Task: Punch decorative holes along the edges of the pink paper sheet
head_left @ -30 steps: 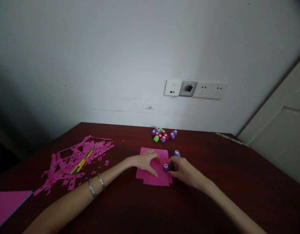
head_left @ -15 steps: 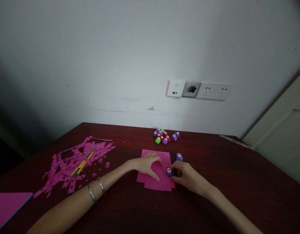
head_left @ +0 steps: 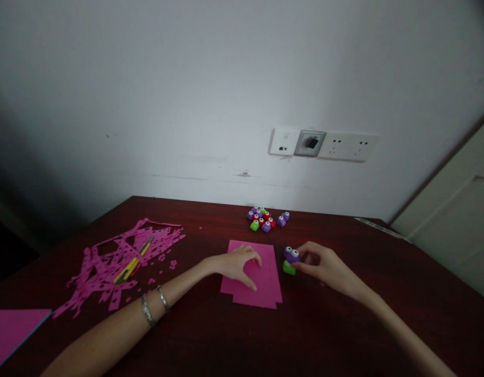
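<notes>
My left hand (head_left: 240,266) rests on a stack of pink sheets (head_left: 257,299), its thumb and fingers spread apart in a curve. To the right of the sheets, my right hand (head_left: 320,266) pinches a small purple craft punch (head_left: 293,256) with a white round mark like an eye. A second purple punch (head_left: 287,251) is just behind it, partly covered. Directly below the held punch shows a green punch (head_left: 289,268); whether the two touch I cannot tell.
Several purple, red and green punches (head_left: 266,226) are clustered near the wall. On the left lie pink cut-out scraps (head_left: 96,272) with a yellow utility knife (head_left: 132,264) on top. A pink sheet (head_left: 18,332) lies at the front left corner. Sockets (head_left: 346,146) are on the wall.
My right hand has moved right and slightly away with the purple punch, off the pink sheets to beside the other purple one. A green punch now shows there. My left hand has stayed put.
</notes>
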`<move>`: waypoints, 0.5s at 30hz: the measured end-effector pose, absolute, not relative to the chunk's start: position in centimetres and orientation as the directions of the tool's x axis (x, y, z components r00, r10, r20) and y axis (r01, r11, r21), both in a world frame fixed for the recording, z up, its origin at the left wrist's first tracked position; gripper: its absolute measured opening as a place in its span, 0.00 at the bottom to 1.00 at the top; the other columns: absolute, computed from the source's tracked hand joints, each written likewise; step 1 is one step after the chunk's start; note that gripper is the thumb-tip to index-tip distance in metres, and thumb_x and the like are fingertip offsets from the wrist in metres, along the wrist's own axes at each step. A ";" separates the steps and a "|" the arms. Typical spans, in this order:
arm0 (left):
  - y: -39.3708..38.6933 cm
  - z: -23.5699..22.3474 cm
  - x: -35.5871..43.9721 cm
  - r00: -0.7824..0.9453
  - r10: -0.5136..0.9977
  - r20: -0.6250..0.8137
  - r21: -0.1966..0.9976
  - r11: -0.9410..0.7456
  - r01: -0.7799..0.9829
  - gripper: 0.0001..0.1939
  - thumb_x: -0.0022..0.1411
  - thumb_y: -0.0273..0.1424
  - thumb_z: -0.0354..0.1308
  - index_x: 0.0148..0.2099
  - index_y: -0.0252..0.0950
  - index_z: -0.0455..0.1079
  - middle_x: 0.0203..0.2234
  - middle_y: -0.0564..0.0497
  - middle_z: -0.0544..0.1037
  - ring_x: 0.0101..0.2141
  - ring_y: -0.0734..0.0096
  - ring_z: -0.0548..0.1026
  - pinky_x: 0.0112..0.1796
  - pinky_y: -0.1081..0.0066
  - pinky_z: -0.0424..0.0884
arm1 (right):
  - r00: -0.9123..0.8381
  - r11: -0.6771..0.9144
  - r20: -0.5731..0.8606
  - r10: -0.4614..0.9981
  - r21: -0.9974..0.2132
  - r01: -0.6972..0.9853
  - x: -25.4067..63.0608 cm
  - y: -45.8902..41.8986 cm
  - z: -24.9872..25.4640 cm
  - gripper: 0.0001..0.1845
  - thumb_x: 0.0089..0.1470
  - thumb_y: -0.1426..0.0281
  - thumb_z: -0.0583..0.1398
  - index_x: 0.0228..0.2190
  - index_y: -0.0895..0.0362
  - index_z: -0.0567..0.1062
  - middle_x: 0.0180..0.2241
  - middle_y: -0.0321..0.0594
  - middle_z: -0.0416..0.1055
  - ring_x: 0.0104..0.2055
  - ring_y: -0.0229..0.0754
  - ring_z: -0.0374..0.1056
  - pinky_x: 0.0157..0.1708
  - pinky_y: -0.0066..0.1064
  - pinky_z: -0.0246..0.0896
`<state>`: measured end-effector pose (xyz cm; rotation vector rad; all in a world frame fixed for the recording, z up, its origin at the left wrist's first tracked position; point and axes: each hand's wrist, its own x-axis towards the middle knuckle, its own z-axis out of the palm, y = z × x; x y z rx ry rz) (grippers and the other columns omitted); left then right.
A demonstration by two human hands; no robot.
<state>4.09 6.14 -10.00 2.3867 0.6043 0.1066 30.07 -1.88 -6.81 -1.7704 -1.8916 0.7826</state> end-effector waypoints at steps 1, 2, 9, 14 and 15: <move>6.1 -9.9 4.1 0.891 0.446 -0.078 0.627 -0.673 0.392 0.32 0.42 0.48 0.64 0.47 0.38 0.64 0.44 0.48 0.64 0.47 0.61 0.61 0.48 0.64 0.58 | -0.047 -0.019 -0.080 0.996 -0.669 0.743 30.6 -1.7 -7.1 0.17 0.47 0.59 0.58 0.35 0.59 0.68 0.25 0.35 0.63 0.23 0.34 0.59 0.14 0.23 0.56; 6.1 -9.9 4.1 0.893 0.443 -0.078 0.626 -0.675 0.390 0.31 0.43 0.48 0.64 0.47 0.38 0.64 0.44 0.48 0.64 0.47 0.61 0.61 0.48 0.64 0.58 | -0.021 -0.042 -0.085 0.996 -0.671 0.741 31.2 -1.5 -7.4 0.17 0.47 0.59 0.58 0.35 0.59 0.67 0.26 0.36 0.63 0.23 0.35 0.59 0.13 0.23 0.56; 6.0 -9.6 4.0 0.889 0.447 -0.097 0.622 -0.670 0.405 0.31 0.43 0.48 0.63 0.47 0.38 0.64 0.44 0.48 0.63 0.48 0.61 0.60 0.48 0.65 0.58 | -0.113 0.044 -0.073 0.991 -0.620 0.784 33.8 -0.8 -9.9 0.13 0.46 0.62 0.59 0.30 0.58 0.67 0.27 0.37 0.65 0.26 0.36 0.61 0.22 0.27 0.59; 6.1 -9.9 4.0 0.895 0.439 -0.081 0.614 -0.685 0.392 0.31 0.44 0.48 0.63 0.47 0.38 0.63 0.44 0.48 0.63 0.48 0.60 0.60 0.48 0.65 0.58 | -0.174 0.160 0.028 0.984 -0.553 0.818 33.9 -0.6 -10.4 0.11 0.45 0.63 0.59 0.29 0.58 0.69 0.29 0.38 0.66 0.29 0.38 0.62 0.29 0.29 0.58; 6.1 -10.0 4.0 0.898 0.435 -0.071 0.613 -0.691 0.383 0.31 0.44 0.48 0.63 0.47 0.38 0.64 0.44 0.48 0.63 0.48 0.61 0.60 0.48 0.65 0.58 | -0.170 0.158 0.029 0.985 -0.543 0.825 34.0 -0.6 -10.4 0.11 0.44 0.63 0.60 0.29 0.58 0.69 0.29 0.38 0.66 0.30 0.39 0.62 0.30 0.29 0.58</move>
